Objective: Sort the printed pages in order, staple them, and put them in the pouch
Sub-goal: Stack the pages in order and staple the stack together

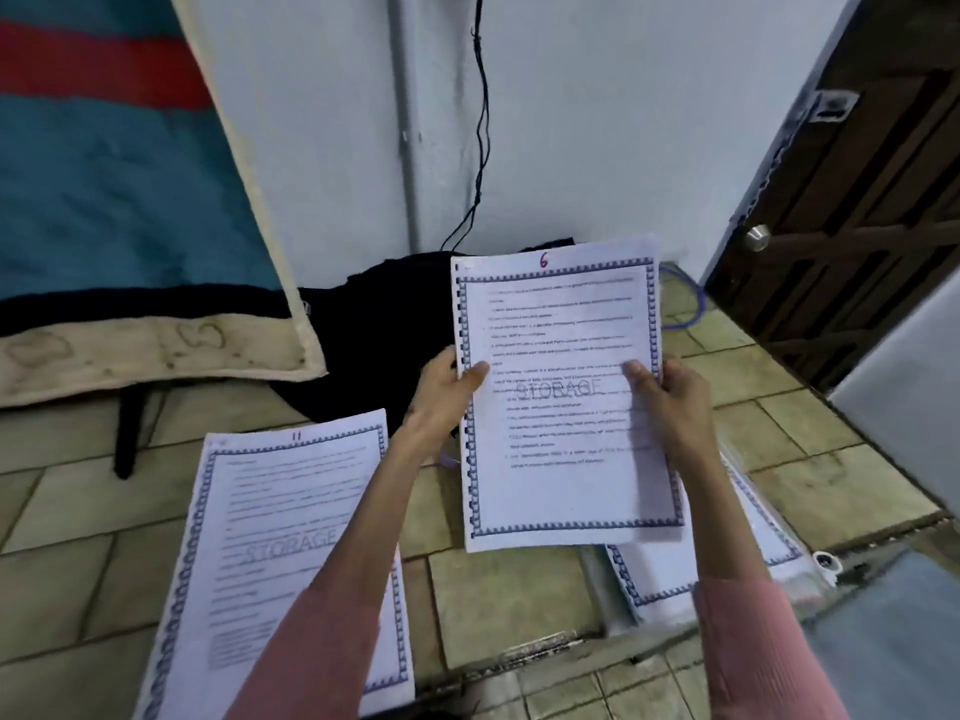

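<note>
Both hands hold page stack marked 6 [561,387] upright, centre frame: left hand [447,394] pinches its 9 o'clock edge, right hand [670,392] its 3 o'clock edge. Page 11 [280,553] lies on tiled floor [498,589] at 7 o'clock; another sheet [727,558] at 4 o'clock.

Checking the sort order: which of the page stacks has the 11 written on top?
The stack on the floor at lower left, under the left forearm. The stack held up in both hands is marked 6; the right-hand pile hides its number.
</note>
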### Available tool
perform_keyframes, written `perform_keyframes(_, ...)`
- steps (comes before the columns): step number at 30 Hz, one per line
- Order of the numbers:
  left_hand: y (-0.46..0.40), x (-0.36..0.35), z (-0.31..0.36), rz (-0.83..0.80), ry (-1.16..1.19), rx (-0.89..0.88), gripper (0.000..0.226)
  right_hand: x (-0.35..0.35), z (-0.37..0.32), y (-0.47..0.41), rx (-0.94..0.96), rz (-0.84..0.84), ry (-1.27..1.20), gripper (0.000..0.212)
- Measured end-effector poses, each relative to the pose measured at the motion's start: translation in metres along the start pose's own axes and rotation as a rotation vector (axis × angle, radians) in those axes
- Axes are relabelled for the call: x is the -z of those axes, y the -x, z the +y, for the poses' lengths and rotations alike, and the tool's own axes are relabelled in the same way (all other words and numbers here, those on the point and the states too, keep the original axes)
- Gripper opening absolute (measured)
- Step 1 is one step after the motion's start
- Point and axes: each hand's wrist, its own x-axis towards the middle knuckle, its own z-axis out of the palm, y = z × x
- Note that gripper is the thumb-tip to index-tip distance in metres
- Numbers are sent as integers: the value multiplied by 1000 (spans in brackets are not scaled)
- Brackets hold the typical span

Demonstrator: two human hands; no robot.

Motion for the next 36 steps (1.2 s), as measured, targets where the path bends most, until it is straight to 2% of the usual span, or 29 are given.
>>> perform_keyframes(3, 20, 53, 0, 257, -241, -34, 31, -57, -15, 28, 92, -132, 37, 45)
perform_keyframes(4, 30, 75, -5, 345, -335, 5, 33, -77, -17, 44, 113, -181, 71, 48)
perform_keyframes(7, 67, 139, -32, 527, -544, 205, 39, -135, -10, 101, 170, -368, 143, 30)
perform_keyframes(10, 102, 180, -62, 650, -562, 298, 35, -179, 8, 141, 179, -477, 203, 28)
perform_keyframes(14, 123, 189, -86, 722, -618, 331, 32, -204, 18, 165, 149, -520, 282, 40)
perform_keyframes(17, 125, 192, -104, 779, -793, 363, 35, -211, 28, 173, 209, -484, 528, 47)
perform_keyframes(20, 126, 193, -122, 749, -909, 331, 42, -216, 41, 178, 346, -411, 788, 44)
perform_keyframes(23, 124, 195, -131, 739, -960, 274, 43, -214, 34, 177, 320, -461, 901, 46)
perform_keyframes(25, 122, 197, -130, 739, -941, 274, 44, -212, 33, 169, 322, -515, 846, 47)
perform_keyframes(27, 119, 190, -121, 783, -911, 315, 48, -197, 24, 153, 242, -592, 570, 45)
perform_keyframes(28, 116, 183, -113, 838, -904, 331, 50, -185, 17, 143, 219, -563, 404, 41)
perform_keyframes(29, 112, 172, -104, 897, -899, 319, 52, -169, 11, 130, 206, -461, 274, 36)
perform_keyframes(31, 98, 142, -84, 909, -835, 172, 48, -133, 11, 99, 196, -182, 208, 31)
perform_keyframes(33, 82, 94, -65, 748, -594, -4, 37, -90, 22, 66, 136, 72, 317, 29)
perform_keyframes(35, 71, 35, -45, 514, -357, -19, 27, -46, 41, 40, -18, 227, 528, 33)
perform_keyframes(36, 67, 5, -37, 383, -228, 24, 23, -27, 55, 34, -106, 242, 630, 36)
